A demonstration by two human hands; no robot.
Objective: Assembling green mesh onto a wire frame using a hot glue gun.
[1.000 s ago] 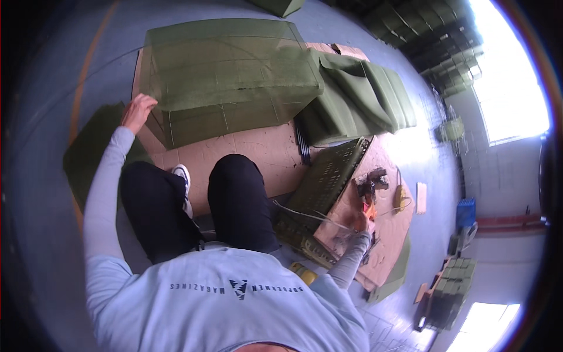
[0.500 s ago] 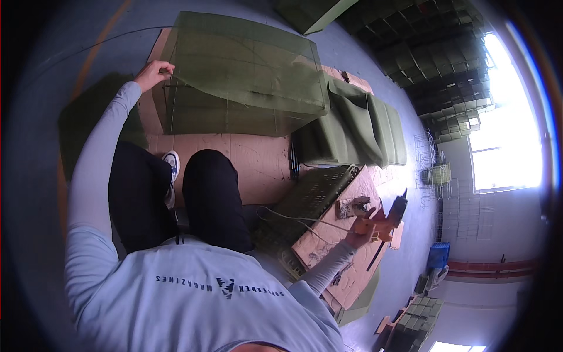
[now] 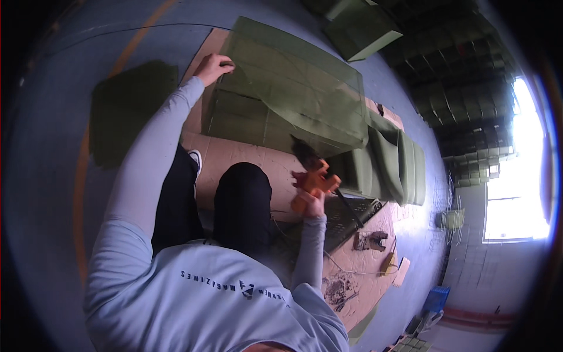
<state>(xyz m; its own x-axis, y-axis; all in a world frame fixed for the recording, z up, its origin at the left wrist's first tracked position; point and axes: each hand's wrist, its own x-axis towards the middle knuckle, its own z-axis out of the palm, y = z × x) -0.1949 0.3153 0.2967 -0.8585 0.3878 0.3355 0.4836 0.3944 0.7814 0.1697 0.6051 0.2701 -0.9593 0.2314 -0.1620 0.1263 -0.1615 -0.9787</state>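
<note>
Your right hand [image 3: 312, 202] holds an orange glue gun [image 3: 314, 179] with a dark nozzle. Your left hand [image 3: 214, 67] rests on an olive-green sheet [image 3: 293, 88] crossed by faint grid lines. It lies on the tan cardboard mat [image 3: 234, 155], over blue-grey floor [image 3: 70, 76] with an orange stripe.

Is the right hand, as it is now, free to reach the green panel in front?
Probably not freely: the right hand is wrapped around an orange tool, though nothing lies between it and the green panel. The left hand already rests on that panel.
</note>
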